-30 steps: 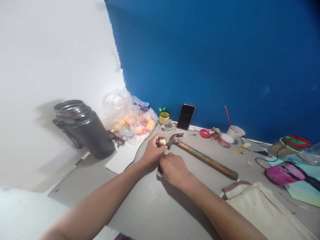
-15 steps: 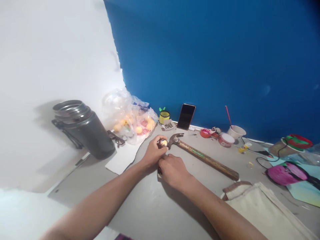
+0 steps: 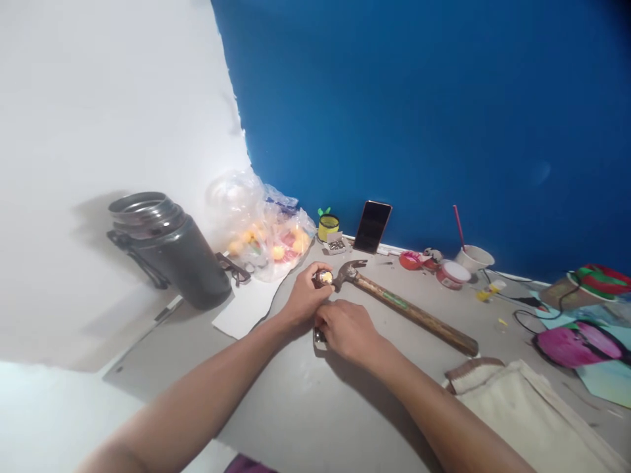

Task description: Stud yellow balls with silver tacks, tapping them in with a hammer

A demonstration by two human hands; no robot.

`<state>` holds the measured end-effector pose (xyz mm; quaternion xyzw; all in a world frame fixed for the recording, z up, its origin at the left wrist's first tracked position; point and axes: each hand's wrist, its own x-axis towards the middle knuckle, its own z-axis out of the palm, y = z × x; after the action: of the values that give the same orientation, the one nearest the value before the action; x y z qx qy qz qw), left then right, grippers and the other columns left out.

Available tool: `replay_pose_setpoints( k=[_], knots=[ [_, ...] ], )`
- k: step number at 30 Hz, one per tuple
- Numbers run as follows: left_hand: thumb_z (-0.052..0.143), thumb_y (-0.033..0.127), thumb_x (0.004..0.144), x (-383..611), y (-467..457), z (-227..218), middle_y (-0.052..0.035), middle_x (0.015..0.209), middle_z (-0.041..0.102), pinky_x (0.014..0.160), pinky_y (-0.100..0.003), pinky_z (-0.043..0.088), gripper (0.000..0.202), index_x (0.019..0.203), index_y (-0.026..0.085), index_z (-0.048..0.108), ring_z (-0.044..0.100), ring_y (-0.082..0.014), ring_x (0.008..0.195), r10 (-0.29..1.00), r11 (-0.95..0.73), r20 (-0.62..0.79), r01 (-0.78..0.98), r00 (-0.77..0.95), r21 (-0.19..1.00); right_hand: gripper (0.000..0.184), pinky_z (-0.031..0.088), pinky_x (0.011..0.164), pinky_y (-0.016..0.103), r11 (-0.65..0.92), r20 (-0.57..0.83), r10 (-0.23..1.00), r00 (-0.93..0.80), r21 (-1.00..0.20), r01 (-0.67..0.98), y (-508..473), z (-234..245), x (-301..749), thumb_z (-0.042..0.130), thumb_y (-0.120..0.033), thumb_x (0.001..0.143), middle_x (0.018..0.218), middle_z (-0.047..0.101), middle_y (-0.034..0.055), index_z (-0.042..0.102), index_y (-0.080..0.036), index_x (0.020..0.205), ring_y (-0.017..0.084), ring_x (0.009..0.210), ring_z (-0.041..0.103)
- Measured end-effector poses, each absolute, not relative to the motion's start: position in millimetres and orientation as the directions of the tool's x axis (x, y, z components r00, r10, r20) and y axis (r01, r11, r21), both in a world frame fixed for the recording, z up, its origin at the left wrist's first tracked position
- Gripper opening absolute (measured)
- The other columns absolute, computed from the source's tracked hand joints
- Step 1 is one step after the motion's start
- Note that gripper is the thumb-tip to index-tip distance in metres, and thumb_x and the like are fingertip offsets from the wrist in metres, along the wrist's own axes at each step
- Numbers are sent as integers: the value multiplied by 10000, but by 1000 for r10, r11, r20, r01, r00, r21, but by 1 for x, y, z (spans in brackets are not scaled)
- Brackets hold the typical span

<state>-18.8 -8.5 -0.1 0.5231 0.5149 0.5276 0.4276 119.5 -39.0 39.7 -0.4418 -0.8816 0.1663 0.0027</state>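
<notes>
My left hand (image 3: 305,295) is closed around a small round object (image 3: 324,278), dark brown at the sides with a yellow and white top. Just nearer to me, my right hand (image 3: 348,328) has its fingers bunched together over a small box (image 3: 319,338) with dark, shiny bits in it. What those fingertips pinch, if anything, is hidden. A claw hammer (image 3: 409,309) with a worn wooden handle lies right beside my hands, its head close to the round object.
A dark flask (image 3: 182,256) without its lid stands left, beside glasses (image 3: 234,268) and a clear plastic bag (image 3: 269,243) of orange things. Behind are a small box of metal pieces (image 3: 336,246) and a leaning phone (image 3: 373,226). A paper cup (image 3: 474,258) and cream cloth (image 3: 527,407) are right.
The right hand has shifted slightly away from me, so more of the small box below it shows. The left hand keeps its hold on the round object. The whole view has drifted slightly.
</notes>
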Motion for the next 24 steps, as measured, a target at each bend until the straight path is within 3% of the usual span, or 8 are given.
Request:
replay_pose_setpoints(
  k=[9, 15, 18, 21, 24],
  knots=[
    [643, 130, 632, -19, -8, 2, 29, 785, 587, 623, -220, 418, 426, 1053, 194, 657, 514, -117, 683, 986, -104, 115, 89, -118, 991, 258, 371, 697, 256, 500, -74, 771, -632, -543, 674, -28, 40, 127, 543, -130, 775, 942, 753, -20, 735, -251, 897, 158, 848, 639],
    [627, 125, 613, -20, -6, 8, 47, 729, 560, 602, -216, 407, 419, 1027, 188, 650, 494, -105, 635, 980, -104, 121, 111, -159, 988, 281, 422, 813, 264, 492, 4, 747, -664, -675, 549, -19, 43, 136, 468, -128, 886, 1066, 721, 32, 725, -212, 961, 163, 946, 636],
    [640, 136, 616, -21, -6, 10, 57, 697, 540, 576, -210, 394, 397, 1011, 184, 645, 474, -97, 608, 984, -100, 113, 100, -140, 990, 232, 438, 784, 262, 358, 5, 794, -608, -812, 461, -14, 48, 141, 478, -133, 869, 973, 719, 23, 695, -190, 931, 149, 883, 631],
    [656, 156, 640, -21, -7, 10, 46, 729, 567, 573, -207, 400, 375, 1014, 182, 640, 490, -96, 619, 983, -116, 128, 93, -130, 989, 164, 444, 715, 247, 117, -38, 853, -520, -958, 263, -6, 46, 145, 560, -204, 825, 846, 716, 15, 682, -167, 929, 139, 793, 627],
    [674, 168, 652, -22, -7, 7, 32, 770, 597, 573, -207, 410, 371, 1021, 185, 638, 513, -99, 636, 981, -129, 142, 107, -131, 986, 238, 396, 592, 222, -52, -89, 892, -443, -994, 95, 2, 39, 150, 686, -301, 744, 845, 735, 41, 712, -154, 929, 125, 704, 590]
  ],
)
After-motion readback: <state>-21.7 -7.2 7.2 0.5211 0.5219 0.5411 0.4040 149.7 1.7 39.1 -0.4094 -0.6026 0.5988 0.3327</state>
